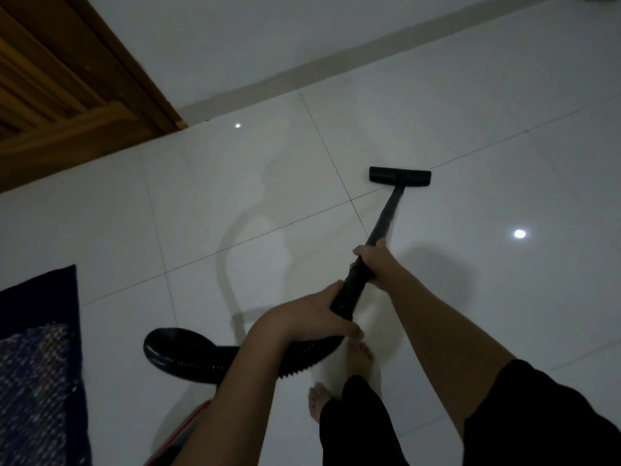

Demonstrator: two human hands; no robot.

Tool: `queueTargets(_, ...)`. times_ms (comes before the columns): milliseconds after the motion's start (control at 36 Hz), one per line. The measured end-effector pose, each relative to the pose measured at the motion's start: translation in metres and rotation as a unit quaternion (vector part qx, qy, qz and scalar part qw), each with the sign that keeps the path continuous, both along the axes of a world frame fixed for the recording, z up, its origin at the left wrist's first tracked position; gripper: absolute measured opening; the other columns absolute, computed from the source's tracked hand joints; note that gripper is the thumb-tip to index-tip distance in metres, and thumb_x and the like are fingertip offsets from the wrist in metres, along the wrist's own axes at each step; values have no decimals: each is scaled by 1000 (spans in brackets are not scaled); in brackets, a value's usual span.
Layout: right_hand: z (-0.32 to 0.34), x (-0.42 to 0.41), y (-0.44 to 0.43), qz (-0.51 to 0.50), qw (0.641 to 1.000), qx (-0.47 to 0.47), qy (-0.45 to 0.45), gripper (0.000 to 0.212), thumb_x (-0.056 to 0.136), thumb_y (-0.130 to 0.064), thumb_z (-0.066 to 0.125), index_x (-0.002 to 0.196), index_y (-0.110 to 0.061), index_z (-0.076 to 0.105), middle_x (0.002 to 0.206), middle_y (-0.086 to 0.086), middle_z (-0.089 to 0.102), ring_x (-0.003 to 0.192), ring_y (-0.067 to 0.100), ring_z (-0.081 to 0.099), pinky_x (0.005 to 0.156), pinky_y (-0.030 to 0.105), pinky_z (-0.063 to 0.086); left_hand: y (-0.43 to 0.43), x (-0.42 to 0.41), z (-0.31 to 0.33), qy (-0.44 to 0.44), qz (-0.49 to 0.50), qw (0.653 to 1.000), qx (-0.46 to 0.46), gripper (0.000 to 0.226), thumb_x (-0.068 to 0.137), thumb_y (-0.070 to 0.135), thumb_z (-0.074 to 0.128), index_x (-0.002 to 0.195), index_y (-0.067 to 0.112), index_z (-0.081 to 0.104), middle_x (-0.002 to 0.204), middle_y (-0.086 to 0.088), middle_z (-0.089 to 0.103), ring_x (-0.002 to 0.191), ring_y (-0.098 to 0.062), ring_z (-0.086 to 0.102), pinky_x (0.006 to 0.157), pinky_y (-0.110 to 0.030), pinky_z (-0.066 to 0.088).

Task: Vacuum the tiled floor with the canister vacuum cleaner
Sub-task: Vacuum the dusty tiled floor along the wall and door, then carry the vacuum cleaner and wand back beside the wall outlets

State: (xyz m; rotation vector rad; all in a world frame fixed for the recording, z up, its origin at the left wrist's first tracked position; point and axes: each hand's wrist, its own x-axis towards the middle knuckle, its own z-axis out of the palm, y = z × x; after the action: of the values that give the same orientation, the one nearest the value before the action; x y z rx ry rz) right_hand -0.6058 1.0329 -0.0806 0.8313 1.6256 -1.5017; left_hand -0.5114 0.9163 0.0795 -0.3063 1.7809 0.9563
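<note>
A black floor nozzle (400,176) rests flat on the glossy white tiled floor (235,203), ahead of me. Its black wand (386,216) slants back toward me. My right hand (373,260) grips the wand higher up, and my left hand (322,314) grips the thick lower end where the ribbed black hose (181,354) joins. The hose loops to the left behind my left forearm. A red-edged piece (188,422) at the bottom may belong to the canister; most of it is hidden.
A wooden door and frame (67,79) stand at the upper left, beside a white wall with a skirting strip (336,58). A dark blue patterned mat (40,358) lies at the left edge. My bare feet (359,358) stand just below the hands.
</note>
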Motion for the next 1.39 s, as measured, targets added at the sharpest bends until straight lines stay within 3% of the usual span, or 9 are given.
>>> queueTargets(306,76,41,-41,115,987,15,109,42,99,-28,48,132,-2,44,123,15,54,113,29,51,94,34,46,-41,8,78,201,-33,951,-234,53,78,25,67,128,36,55,117,1,64,99,-19,61,76,-28,48)
queueTargets(444,115,85,-41,146,934,14,325,38,102,-13,42,138,-3,48,138,8,50,134,24,43,110,27,32,-59,13,95,243,-9,932,-268,50,74,28,71,122,34,61,114,3,65,99,-19,61,73,-26,43)
queueTargets(583,118,100,-34,355,816,-67,450,56,93,3,53,139,-25,39,146,-6,40,141,9,30,117,22,22,-76,26,106,267,3,918,-295,52,70,32,75,121,33,62,117,5,64,102,-17,61,76,-25,43)
queueTargets(806,125,94,-80,442,736,31,512,42,86,-19,70,127,-17,61,120,-5,64,111,12,58,96,36,50,-107,57,115,284,3,887,-363,46,78,36,71,123,31,61,117,3,66,105,-16,60,84,-27,41)
queueTargets(972,133,111,-117,443,729,34,522,42,87,-24,69,128,-23,61,121,-10,65,112,10,58,93,20,45,-121,112,91,441,146,737,-492,54,71,34,79,118,10,66,129,-15,60,125,-30,51,112,-45,21)
queueTargets(1083,140,127,-140,452,718,43,528,41,89,-28,67,129,-24,60,120,-13,64,111,5,56,80,-3,26,-110,135,75,492,342,658,-456,71,86,28,67,146,15,33,159,-14,4,147,-26,4,115,-39,9)
queueTargets(1167,148,144,-153,437,701,18,564,38,88,-24,68,125,-22,63,113,-11,68,103,10,61,82,13,43,-95,139,73,485,507,621,-348,80,92,31,58,149,36,2,153,9,-23,145,-5,-12,118,-29,7)
queueTargets(1278,156,170,-166,421,678,-23,602,34,91,-24,64,125,-25,63,105,-9,70,95,13,65,74,35,57,-88,135,75,489,639,547,-232,88,93,25,56,138,57,-13,158,-3,21,137,-15,37,114,-39,35)
queueTargets(1389,148,183,-177,431,637,-68,636,48,91,-26,63,137,-28,52,108,-8,68,94,12,63,65,30,56,-103,145,73,515,655,486,-265,85,94,9,53,145,46,-4,151,7,32,119,12,46,95,-2,40)
